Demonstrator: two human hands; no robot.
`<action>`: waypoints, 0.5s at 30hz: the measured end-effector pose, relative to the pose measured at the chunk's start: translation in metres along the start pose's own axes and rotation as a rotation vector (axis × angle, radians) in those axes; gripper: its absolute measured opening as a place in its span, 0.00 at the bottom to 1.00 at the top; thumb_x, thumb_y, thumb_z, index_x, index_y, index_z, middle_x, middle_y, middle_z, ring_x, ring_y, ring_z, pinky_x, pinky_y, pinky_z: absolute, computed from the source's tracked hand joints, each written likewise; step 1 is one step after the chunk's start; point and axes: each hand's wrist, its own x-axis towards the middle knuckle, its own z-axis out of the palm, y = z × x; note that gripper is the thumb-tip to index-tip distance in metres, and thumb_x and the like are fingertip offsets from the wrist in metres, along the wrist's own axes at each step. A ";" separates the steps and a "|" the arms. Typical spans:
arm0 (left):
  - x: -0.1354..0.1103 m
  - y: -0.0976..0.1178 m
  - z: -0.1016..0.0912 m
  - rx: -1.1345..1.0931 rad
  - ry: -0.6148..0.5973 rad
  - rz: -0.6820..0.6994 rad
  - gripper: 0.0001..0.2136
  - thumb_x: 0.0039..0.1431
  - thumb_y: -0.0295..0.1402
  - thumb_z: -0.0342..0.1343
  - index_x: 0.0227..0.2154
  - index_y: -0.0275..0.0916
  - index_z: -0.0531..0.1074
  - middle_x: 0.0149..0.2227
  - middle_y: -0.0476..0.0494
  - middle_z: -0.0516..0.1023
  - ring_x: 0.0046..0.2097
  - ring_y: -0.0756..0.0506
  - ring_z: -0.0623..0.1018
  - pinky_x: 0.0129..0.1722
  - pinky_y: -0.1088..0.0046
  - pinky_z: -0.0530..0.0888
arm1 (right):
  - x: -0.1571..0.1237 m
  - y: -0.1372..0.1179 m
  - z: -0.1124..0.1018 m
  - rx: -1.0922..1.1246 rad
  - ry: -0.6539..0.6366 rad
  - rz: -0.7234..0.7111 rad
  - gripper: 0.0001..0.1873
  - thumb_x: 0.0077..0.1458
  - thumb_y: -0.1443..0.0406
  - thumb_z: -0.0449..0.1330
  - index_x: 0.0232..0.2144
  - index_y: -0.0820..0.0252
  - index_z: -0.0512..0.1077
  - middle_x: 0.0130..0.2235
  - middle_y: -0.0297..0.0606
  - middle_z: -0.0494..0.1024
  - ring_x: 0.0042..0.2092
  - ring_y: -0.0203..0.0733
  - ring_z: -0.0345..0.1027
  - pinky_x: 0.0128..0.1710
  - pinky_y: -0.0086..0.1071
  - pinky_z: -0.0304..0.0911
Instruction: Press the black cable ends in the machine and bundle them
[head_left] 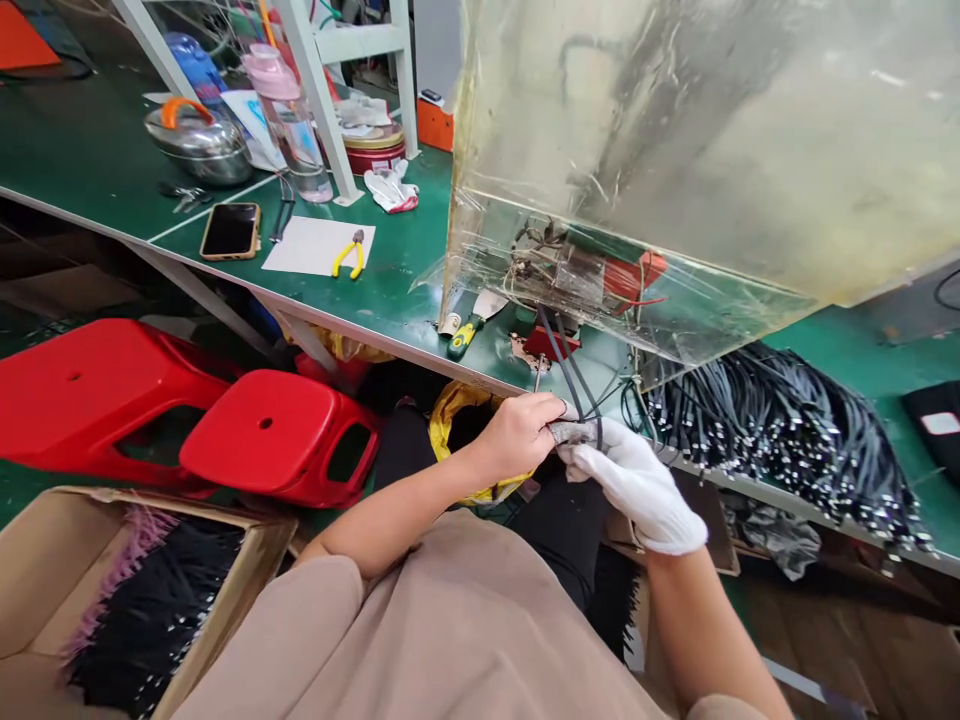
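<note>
Two dark strands of a black cable [571, 375] run down from under the clear plastic sheet to my hands, in front of the bench edge. My right hand [630, 485], in a white knitted glove with greyed fingertips, is closed around the cable. Close against those gloved fingers, my bare left hand [514, 435] is closed in a pinch at the same cable; its fingertips are partly hidden. Just beyond the hands is a small red machine part [551, 338] with a metal rod. A large pile of black cables [780, 430] with shiny ends lies on the right.
A clear plastic sheet [675, 150] hangs over the machine. On the green bench are a scraper [466, 337], yellow-handled pliers [350, 258], a phone [231, 231] and a bottle [296, 125]. Red stools [262, 430] and a cardboard box [45, 570] of cables stand at left.
</note>
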 end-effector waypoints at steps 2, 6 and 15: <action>0.000 -0.004 -0.003 0.105 -0.011 0.059 0.09 0.54 0.21 0.49 0.26 0.40 0.70 0.29 0.42 0.74 0.34 0.43 0.73 0.38 0.68 0.70 | 0.000 -0.004 -0.004 -0.134 -0.070 0.081 0.20 0.59 0.49 0.64 0.42 0.60 0.75 0.33 0.38 0.78 0.29 0.36 0.68 0.28 0.28 0.66; 0.002 -0.007 -0.028 0.230 0.109 0.069 0.09 0.56 0.22 0.51 0.27 0.40 0.73 0.31 0.40 0.76 0.36 0.41 0.75 0.40 0.65 0.71 | -0.011 -0.019 -0.012 -0.224 -0.104 0.161 0.22 0.61 0.47 0.61 0.40 0.61 0.76 0.33 0.40 0.80 0.27 0.35 0.69 0.27 0.27 0.66; -0.005 -0.007 -0.102 0.002 0.773 -0.216 0.10 0.60 0.39 0.63 0.38 0.38 0.78 0.36 0.45 0.82 0.38 0.46 0.81 0.41 0.72 0.77 | 0.005 0.038 0.011 0.547 -0.089 0.257 0.22 0.54 0.54 0.71 0.46 0.60 0.75 0.40 0.43 0.79 0.35 0.39 0.73 0.38 0.35 0.71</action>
